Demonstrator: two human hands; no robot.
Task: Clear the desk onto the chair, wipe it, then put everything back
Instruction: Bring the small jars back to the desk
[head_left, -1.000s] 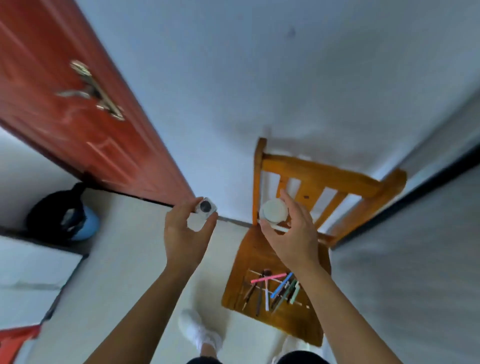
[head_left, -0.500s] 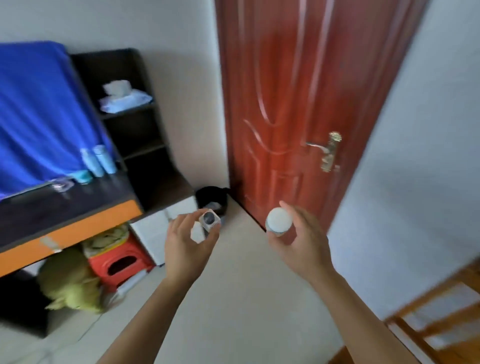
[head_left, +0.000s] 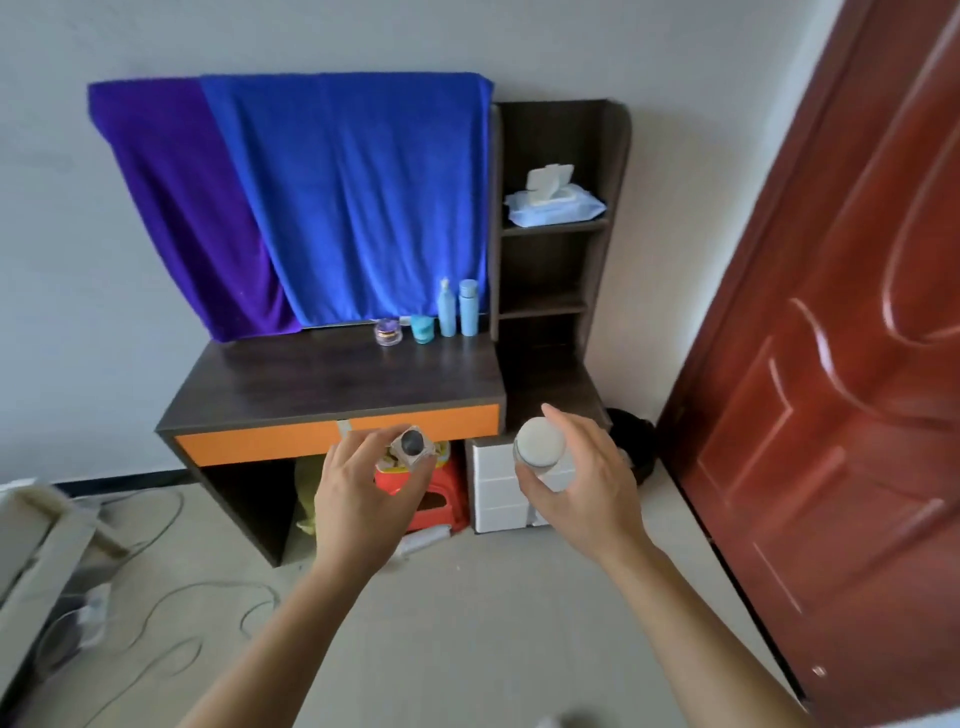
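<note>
My left hand (head_left: 358, 499) grips a small square bottle (head_left: 411, 446) with a dark round cap, held upright in front of the desk's orange front. In my right hand (head_left: 582, 488) sits a round white-lidded jar (head_left: 540, 442). The dark wooden desk (head_left: 311, 384) stands ahead against the wall. At its back right stand a small clear jar (head_left: 389, 332), a teal cup (head_left: 422, 328) and two light blue bottles (head_left: 459, 307). The chair is out of view.
Blue and purple cloths (head_left: 311, 197) hang over the desk's back. A side shelf (head_left: 556, 228) holds a wipes pack (head_left: 555, 203). Under the desk are a red stool (head_left: 436, 493), white drawers (head_left: 504, 493) and a black bin (head_left: 631, 441). Red door (head_left: 841, 364) at right, cables (head_left: 171, 603) on the floor.
My view has swung from the chair, past the door, round to the desk. Both hands keep hold of the same bottle and jar, now in front of the desk.
</note>
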